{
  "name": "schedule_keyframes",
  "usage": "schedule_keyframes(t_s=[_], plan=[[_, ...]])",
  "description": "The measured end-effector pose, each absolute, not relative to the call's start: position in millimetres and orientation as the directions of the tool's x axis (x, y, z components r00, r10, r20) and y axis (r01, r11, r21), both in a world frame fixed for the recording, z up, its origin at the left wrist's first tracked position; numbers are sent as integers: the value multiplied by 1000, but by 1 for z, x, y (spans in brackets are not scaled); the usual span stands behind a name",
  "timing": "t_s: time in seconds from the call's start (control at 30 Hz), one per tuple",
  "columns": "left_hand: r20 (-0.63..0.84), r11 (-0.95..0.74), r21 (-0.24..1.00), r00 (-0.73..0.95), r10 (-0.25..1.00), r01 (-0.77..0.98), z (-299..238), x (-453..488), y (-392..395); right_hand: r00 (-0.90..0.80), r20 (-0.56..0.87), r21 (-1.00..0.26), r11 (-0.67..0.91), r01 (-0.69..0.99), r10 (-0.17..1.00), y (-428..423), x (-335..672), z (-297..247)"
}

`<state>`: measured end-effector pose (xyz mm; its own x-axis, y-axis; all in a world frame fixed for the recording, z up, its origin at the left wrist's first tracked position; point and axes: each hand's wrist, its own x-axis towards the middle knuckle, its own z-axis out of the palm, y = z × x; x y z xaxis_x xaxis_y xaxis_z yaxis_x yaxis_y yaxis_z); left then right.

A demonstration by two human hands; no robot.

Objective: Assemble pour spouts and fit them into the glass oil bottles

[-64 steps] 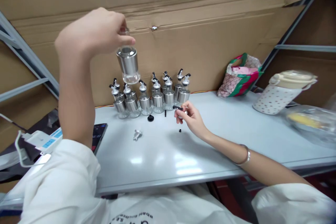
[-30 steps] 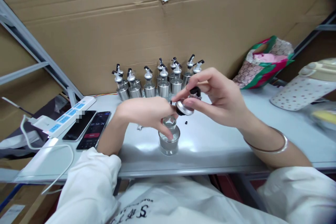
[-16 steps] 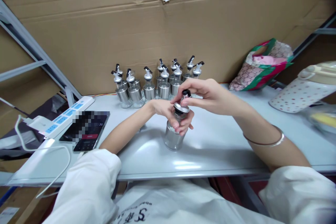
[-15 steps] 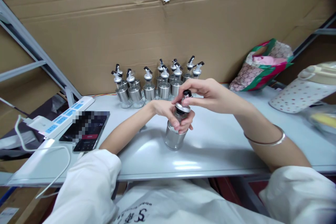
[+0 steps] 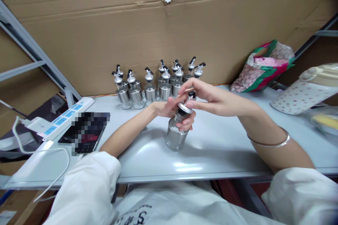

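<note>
A glass oil bottle (image 5: 176, 137) with a steel sleeve stands on the grey tabletop in front of me, tilted slightly. My left hand (image 5: 169, 109) reaches behind its neck, and the fingers curl round to the front while the thumb is lifted. A silver pourer cap (image 5: 185, 108) with a black lever sits on the neck. My right hand (image 5: 208, 97) grips that cap from above, thumb on the near side and fingers on the far side. Behind them stand several similar oil bottles (image 5: 150, 92) with pourers.
On the left lie a phone (image 5: 91, 144) and a white power strip (image 5: 70, 116) with a plugged-in cable. To the right are a patterned bag (image 5: 250, 72) and a white dotted jug (image 5: 298, 93). Cardboard (image 5: 111, 38) walls off the back.
The left thumb has lifted off the bottle's neck. My right hand has shifted slightly right, and the pourer has turned a little. The bottle stays in place.
</note>
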<state>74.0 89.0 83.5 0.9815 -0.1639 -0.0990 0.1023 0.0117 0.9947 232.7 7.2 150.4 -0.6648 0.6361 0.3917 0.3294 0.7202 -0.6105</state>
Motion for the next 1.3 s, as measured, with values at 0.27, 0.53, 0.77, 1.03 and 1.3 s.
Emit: schedule_keyframes(t_s=[0.27, 0.53, 0.77, 1.03, 1.3], plan=[[-125, 21, 991, 976, -181, 131, 91, 73, 84, -666, 406, -567, 744, 353, 625, 15, 231, 148], [-103, 5, 995, 982, -159, 105, 93, 71, 84, -697, 415, -504, 785, 359, 585, 12, 232, 152], [-122, 29, 991, 977, -176, 129, 92, 73, 87, -750, 376, -398, 826, 399, 544, 8, 236, 158], [-178, 57, 980, 971, -161, 189, 95, 74, 83, -760, 379, -355, 841, 408, 528, 1, 232, 161], [-64, 95, 991, 968, -241, 89, 89, 74, 88, -796, 363, -289, 871, 398, 484, -3, 229, 164]])
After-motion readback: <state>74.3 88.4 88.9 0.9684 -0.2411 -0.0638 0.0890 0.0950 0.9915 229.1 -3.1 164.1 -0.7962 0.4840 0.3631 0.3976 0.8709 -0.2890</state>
